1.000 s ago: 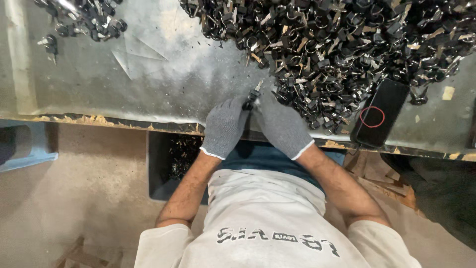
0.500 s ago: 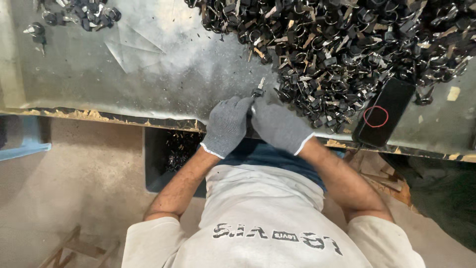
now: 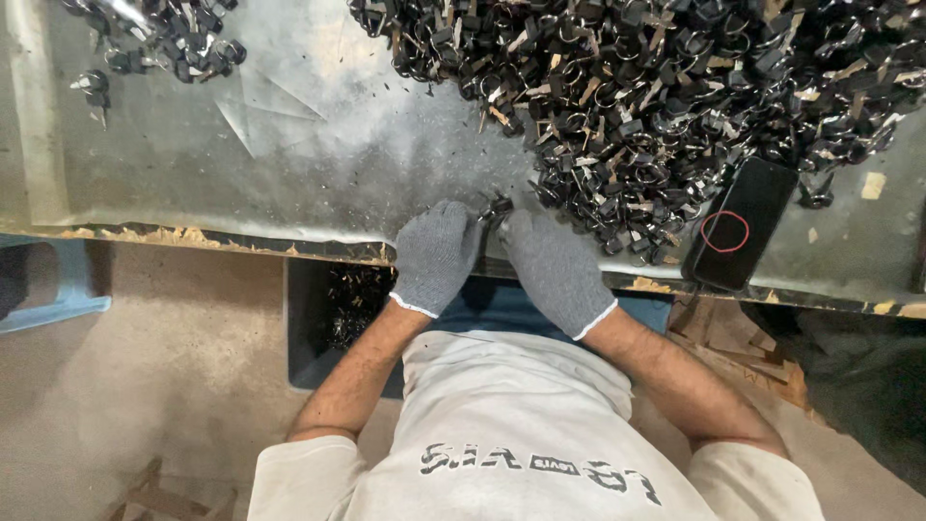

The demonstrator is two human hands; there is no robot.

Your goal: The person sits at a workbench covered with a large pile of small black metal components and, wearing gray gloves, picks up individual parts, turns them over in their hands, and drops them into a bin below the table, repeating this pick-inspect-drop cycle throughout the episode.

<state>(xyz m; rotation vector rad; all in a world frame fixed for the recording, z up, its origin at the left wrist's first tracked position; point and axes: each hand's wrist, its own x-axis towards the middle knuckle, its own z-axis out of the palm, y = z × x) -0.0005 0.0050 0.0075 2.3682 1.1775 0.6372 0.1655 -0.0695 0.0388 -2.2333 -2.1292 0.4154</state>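
My left hand [image 3: 437, 253] and my right hand [image 3: 553, 267] both wear grey knit gloves and rest together at the near edge of a grey metal table [image 3: 318, 164]. Between their fingertips they pinch one small black and metal part [image 3: 497, 206]. A large heap of similar black and metal parts [image 3: 656, 96] spreads over the table just beyond and to the right of my right hand.
A black phone [image 3: 740, 225] lies screen-up at the table's right front, beside the heap. A smaller pile of parts [image 3: 169, 39] sits at the far left. Under the table edge stands a dark bin [image 3: 333, 309] holding several parts. A blue stool [image 3: 53, 289] is at left.
The view has shifted a little, and my hands stay joined at the table edge. The small part now sits lower between my fingertips than a second ago.
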